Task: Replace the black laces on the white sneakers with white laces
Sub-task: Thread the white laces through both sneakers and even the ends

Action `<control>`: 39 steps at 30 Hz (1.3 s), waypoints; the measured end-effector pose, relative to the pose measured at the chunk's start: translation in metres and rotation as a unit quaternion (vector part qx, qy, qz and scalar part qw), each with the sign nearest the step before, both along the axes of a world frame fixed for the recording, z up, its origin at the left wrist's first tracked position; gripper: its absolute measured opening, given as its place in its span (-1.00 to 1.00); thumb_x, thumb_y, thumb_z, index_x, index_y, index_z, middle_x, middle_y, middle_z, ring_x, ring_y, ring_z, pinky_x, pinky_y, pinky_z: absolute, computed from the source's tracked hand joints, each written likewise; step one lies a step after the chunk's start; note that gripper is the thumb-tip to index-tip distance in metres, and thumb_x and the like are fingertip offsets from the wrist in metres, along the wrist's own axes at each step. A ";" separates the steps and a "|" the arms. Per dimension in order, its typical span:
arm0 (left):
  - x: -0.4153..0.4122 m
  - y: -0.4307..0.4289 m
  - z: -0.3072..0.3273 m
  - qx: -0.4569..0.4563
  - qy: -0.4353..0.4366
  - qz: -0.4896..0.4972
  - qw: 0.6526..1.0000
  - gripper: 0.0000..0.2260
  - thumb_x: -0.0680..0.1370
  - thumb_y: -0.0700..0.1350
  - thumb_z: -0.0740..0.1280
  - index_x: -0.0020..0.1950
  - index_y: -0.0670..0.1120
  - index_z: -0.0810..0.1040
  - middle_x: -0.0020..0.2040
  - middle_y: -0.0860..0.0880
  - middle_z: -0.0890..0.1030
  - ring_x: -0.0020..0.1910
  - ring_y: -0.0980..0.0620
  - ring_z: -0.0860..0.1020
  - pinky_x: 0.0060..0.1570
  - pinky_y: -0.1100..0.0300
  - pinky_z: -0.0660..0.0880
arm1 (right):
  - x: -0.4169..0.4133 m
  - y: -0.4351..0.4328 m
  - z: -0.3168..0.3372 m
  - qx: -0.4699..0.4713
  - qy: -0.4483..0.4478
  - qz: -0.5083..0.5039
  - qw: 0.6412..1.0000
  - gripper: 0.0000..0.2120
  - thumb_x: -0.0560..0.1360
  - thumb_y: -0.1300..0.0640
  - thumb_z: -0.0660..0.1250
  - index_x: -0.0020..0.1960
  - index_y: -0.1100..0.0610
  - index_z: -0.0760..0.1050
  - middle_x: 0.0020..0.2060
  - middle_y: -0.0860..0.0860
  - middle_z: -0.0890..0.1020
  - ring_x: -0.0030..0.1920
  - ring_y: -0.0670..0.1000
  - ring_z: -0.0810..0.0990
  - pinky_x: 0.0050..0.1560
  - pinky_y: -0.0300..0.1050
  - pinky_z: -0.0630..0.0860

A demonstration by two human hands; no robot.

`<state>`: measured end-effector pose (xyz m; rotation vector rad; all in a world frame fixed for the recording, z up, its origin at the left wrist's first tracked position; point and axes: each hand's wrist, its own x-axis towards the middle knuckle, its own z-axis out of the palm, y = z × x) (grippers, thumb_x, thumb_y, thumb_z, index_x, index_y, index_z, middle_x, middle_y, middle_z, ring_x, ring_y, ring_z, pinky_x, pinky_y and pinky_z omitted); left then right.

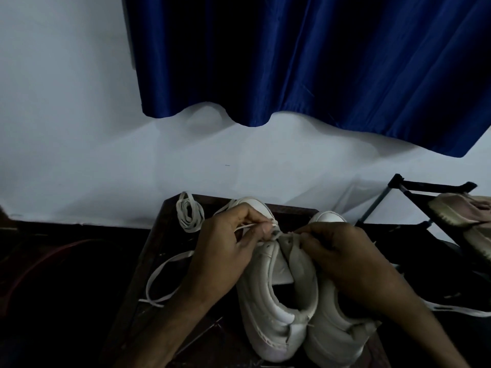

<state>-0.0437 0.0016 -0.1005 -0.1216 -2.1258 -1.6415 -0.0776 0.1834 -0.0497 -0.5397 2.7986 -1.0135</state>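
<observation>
A person's left hand (228, 243) pinches a white lace (248, 227) at the far eyelets of a white sneaker (276, 309), whose toe points away. The right hand (342, 258) pinches the opposite eyelet edge. The lace's slack trails left, nearer the left hand.

The room is dim. A pale wall (66, 115) fills the view from 9 to 12 o'clock. A deep blue curtain (318, 62) hangs in folds from 12 to 2. A dark wooden desk (170, 235) stands at 6, and a black rack (425, 185) at 3.
</observation>
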 end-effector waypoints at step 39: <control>0.000 -0.007 0.014 0.028 -0.137 -0.057 0.988 -0.79 0.37 -0.09 0.56 -0.14 -0.10 0.57 -0.26 0.00 0.72 -0.29 0.19 0.64 -0.22 0.38 0.48 | 0.006 -0.014 -0.011 0.024 0.060 0.005 0.998 -0.85 0.43 0.18 0.47 -0.21 -0.05 0.58 -0.32 -0.17 0.63 -0.25 -0.19 0.58 -0.28 -0.40 0.41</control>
